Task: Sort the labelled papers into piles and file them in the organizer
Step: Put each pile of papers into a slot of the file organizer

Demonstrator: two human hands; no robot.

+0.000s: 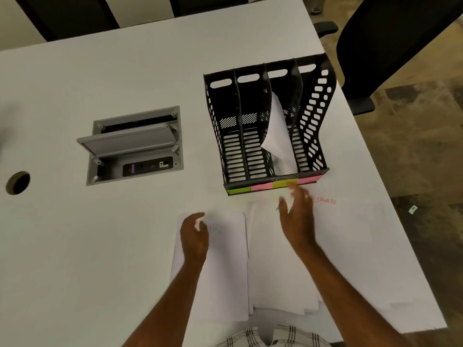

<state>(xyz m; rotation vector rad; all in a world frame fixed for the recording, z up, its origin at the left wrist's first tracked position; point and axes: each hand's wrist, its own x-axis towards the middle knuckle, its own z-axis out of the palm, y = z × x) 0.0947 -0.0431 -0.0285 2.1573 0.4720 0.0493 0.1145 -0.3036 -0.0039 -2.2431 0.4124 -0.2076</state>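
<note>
Both hands hover over papers before organizer.

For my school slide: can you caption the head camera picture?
Two hands, left hand and right hand, sort papers before a black organizer.

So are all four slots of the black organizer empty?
No, paper is leaning in the third slot from the left of the organizer.
</note>
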